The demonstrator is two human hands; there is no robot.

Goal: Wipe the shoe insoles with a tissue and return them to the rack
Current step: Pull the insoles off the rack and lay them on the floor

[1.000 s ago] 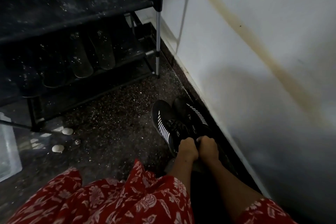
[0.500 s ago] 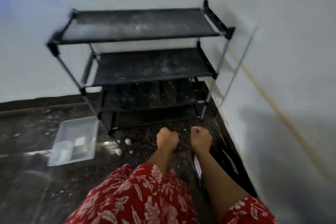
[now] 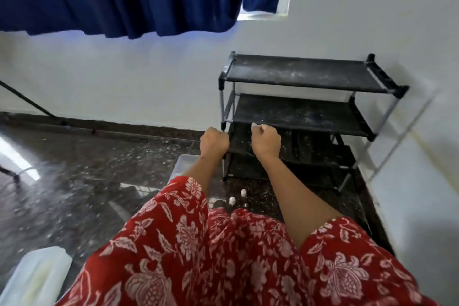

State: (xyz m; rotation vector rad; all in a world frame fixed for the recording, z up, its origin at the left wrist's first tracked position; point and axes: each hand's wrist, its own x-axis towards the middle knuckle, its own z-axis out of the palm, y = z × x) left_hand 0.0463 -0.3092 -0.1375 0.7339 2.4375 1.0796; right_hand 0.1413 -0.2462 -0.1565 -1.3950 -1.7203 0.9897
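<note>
both fists, left hand (image 3: 214, 141) and right hand (image 3: 265, 140), curled empty before the rack (image 3: 298, 74); insoles could stay unwiped.

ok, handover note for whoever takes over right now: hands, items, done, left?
Left hand and right hand: both fisted in front of the rack; nothing plainly held, a white bit shows at the right fist.
Rack: against the wall; top two shelves bare and dusty, dark shapes, maybe insoles, on the lower shelf.
Tissue balls on the floor.
Done: cannot tell.
Left: check insoles are wiped and racked, pick up tissue.
</note>
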